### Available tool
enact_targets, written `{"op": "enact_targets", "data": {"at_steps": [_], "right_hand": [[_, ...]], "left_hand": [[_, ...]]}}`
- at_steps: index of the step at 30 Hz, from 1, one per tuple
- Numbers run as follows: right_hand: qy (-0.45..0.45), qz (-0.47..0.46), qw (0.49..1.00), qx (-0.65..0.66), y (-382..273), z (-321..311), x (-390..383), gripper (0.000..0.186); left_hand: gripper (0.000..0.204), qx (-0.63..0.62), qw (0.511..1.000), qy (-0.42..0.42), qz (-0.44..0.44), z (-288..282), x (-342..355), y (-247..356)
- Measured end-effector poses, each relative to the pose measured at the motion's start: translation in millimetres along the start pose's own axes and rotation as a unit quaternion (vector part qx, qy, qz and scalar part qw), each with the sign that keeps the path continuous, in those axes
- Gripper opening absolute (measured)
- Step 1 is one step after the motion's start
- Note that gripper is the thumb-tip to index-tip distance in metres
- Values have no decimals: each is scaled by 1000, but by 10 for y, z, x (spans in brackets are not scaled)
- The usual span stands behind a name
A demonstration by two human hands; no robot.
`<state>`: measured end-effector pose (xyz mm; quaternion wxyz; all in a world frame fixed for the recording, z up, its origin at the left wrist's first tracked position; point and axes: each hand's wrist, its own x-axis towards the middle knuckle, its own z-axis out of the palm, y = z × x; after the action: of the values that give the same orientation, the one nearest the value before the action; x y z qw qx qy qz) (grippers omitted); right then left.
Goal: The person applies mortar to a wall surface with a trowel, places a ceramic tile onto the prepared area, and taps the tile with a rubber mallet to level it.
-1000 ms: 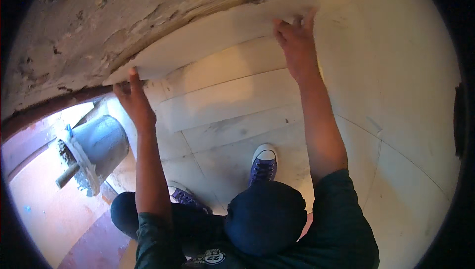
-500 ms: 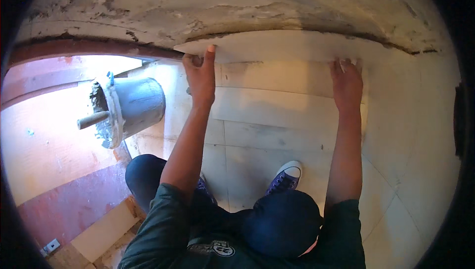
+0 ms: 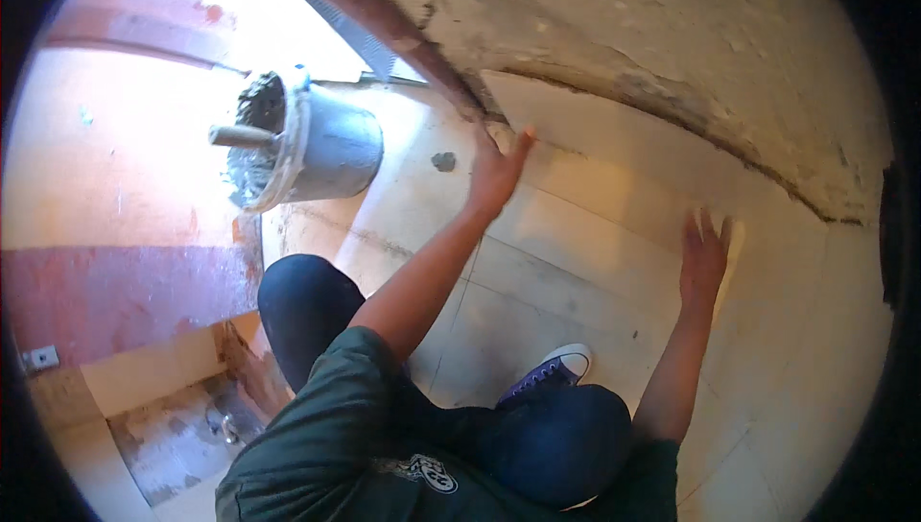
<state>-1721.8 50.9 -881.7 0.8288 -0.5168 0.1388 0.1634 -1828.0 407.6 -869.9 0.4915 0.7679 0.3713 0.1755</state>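
Note:
A long pale tile strip (image 3: pixel 624 133) stands against the base of the rough wall. My left hand (image 3: pixel 497 177) is at the strip's left end, thumb and fingers apart, the fingertips near its lower corner; whether they touch it I cannot tell. Toward the strip's right end, my right hand (image 3: pixel 705 258) has its fingers spread, slightly blurred, with nothing held. Light floor tiles (image 3: pixel 537 277) lie below both hands. To the left is a grey bucket (image 3: pixel 341 148) of wet grey mortar (image 3: pixel 254 162), with a tool handle (image 3: pixel 240 136) sticking out.
Bare rough plaster (image 3: pixel 710 42) rises above the strip, with a dark uneven gap along its top edge. A reddish door frame edge (image 3: pixel 384 23) meets the strip's left end. A grey mortar blob (image 3: pixel 443 162) sits on the floor. My purple shoe (image 3: pixel 547 375) is below.
The view has turned, so wall and bucket appear tilted. My left thumb has slid off the strip's face toward its lower edge. My right fingers have spread and come away from the strip.

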Motion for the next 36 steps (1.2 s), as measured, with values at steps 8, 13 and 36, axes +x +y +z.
{"op": "enact_targets", "data": {"at_steps": [8,13,36], "right_hand": [[-110,134,935,-310,596,225,-801,23],[-251,165,825,-479,607,785,-894,30],[-464,188,690,-522,817,4532,-1043,39]], "left_hand": [[20,357,799,-443,195,-340,-170,-112],[22,400,680,-565,243,-1199,-71,666],[28,-90,920,165,344,-4893,-44,427]]}}
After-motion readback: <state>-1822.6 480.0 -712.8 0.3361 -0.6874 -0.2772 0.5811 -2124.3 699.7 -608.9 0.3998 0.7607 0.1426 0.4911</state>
